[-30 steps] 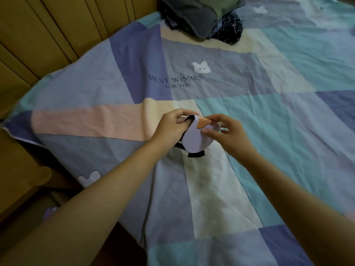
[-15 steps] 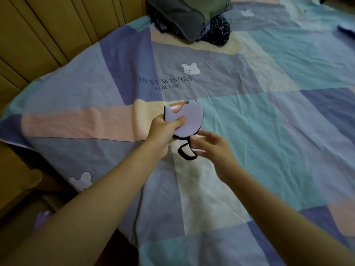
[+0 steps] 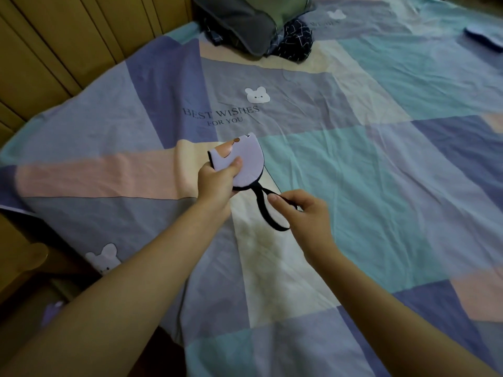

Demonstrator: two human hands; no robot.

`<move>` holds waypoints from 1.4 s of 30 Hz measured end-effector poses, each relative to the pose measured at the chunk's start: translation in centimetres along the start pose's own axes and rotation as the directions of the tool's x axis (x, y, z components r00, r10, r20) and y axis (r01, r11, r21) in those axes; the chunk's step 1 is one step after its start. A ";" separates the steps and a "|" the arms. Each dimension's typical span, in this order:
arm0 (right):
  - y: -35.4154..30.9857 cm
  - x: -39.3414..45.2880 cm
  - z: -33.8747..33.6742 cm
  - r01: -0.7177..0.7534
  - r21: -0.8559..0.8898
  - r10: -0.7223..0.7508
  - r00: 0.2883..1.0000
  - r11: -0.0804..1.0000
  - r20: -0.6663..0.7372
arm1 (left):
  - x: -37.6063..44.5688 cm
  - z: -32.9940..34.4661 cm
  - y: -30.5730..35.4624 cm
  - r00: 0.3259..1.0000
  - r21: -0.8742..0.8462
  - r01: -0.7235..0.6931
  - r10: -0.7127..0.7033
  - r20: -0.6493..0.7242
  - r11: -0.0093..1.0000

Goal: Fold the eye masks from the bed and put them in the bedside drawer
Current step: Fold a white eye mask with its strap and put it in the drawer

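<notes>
The left hand [image 3: 217,180] grips a folded lilac eye mask [image 3: 246,161], thumb pressed on its face, held above the patchwork bed sheet [image 3: 381,164]. The right hand [image 3: 304,210] pinches the mask's black elastic strap [image 3: 265,210], which hangs in a loop below.

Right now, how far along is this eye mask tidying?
Done: the lilac fabric eye mask already looks folded in half, pinched by the left hand above the patchwork bedsheet. In hand: the right hand holds its black elastic strap, probably to tuck it in. Left: stowing it in the drawer, which isn't in view, and possibly the lilac item at the far right.
</notes>
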State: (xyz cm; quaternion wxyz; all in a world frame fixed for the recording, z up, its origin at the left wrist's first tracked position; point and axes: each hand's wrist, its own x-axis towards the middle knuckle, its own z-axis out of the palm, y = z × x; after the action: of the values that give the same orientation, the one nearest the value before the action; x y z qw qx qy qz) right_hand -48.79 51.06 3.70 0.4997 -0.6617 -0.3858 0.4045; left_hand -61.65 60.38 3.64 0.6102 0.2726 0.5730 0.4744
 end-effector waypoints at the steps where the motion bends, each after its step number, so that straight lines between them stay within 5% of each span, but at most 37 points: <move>1: -0.2 0.2 -0.4 -0.091 0.054 0.090 0.996 0.994 0.024 | 0.0 0.1 -0.1 1.000 0.004 -0.009 0.009 -0.003 1.000; 3: -0.5 0.5 -1.4 -0.296 0.258 0.258 0.951 0.920 0.170 | 0.0 0.1 -0.4 1.000 0.024 -0.029 0.029 -0.006 0.999; 5: -1.0 0.7 -2.2 -0.435 0.586 0.285 0.898 0.684 0.334 | 0.1 0.0 -0.7 0.999 0.052 -0.035 0.037 -0.022 0.998; 7: -1.3 1.2 -3.2 -0.413 0.825 0.188 0.911 0.386 0.368 | 0.0 -0.3 -1.1 0.999 0.089 -0.028 0.031 -0.037 0.996; 8: -1.3 1.7 -3.7 -0.376 0.867 0.160 0.926 0.326 0.342 | -0.1 -0.3 -1.3 0.999 0.104 -0.034 0.037 -0.024 0.994; 9: -1.5 2.1 -4.0 -0.350 0.863 0.155 0.936 0.363 0.315 | -0.2 -0.4 -1.6 0.999 0.120 -0.054 0.054 0.005 0.991; 10: -1.5 2.6 -4.2 -0.326 0.790 0.195 0.945 0.520 0.262 | -0.5 -0.3 -1.7 0.996 0.138 -0.087 0.081 0.047 0.987; 12: -1.1 3.1 -4.0 -0.326 0.287 0.304 0.945 0.901 0.121 | -1.0 0.0 -1.7 0.983 0.152 -0.150 0.132 0.125 0.977; 14: -0.2 2.9 -4.1 -0.245 -0.277 0.285 0.951 0.929 0.116 | -1.1 0.5 -1.3 0.975 0.101 -0.176 0.158 0.159 0.979; 16: 1.1 2.3 -4.7 -0.155 -0.447 0.292 0.922 0.881 0.255 | -0.9 0.8 -0.7 0.975 0.051 -0.188 0.180 0.129 0.981; 18: 1.0 1.3 -5.2 -0.178 -0.345 0.316 0.860 0.922 0.400 | -0.4 0.8 -0.4 0.980 0.065 -0.195 0.192 0.046 0.979; 20: 0.5 1.2 -5.8 -0.328 0.055 0.261 0.832 0.943 0.489 | -0.2 0.4 -0.7 0.982 0.127 -0.185 0.188 -0.014 0.974; 22: -0.1 1.5 -6.1 -0.439 0.513 0.163 0.853 0.737 0.496 | -0.5 0.0 -1.6 0.984 0.187 -0.171 0.177 -0.014 0.967; 24: -0.3 2.0 -6.1 -0.402 0.688 0.151 0.906 0.604 0.396 | -1.1 -0.2 -2.4 0.983 0.203 -0.184 0.182 0.031 0.962; 27: -0.4 2.0 -5.3 -0.313 0.725 0.242 0.948 0.613 0.205 | -1.8 0.3 -2.9 0.978 0.127 -0.171 0.153 0.142 0.977; 32: 0.6 1.1 -4.3 -0.183 0.571 0.221 0.975 0.801 0.003 | -2.7 1.5 -2.5 0.961 0.030 -0.057 0.046 0.273 0.998; 36: 0.7 0.6 -4.2 -0.101 0.371 0.100 0.995 0.923 0.024 | -2.8 1.6 -2.2 0.927 0.081 -0.048 0.014 0.375 0.996; 42: 0.8 0.1 -4.2 0.016 0.280 -0.058 0.988 0.960 0.142 | -3.3 1.7 -2.1 0.895 0.231 -0.128 0.012 0.446 0.965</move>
State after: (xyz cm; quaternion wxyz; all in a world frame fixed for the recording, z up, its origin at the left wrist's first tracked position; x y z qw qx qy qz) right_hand -44.82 49.50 3.60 0.5650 -0.5456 -0.3735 0.4936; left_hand -59.07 56.95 3.55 0.6666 0.4692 0.4656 0.3447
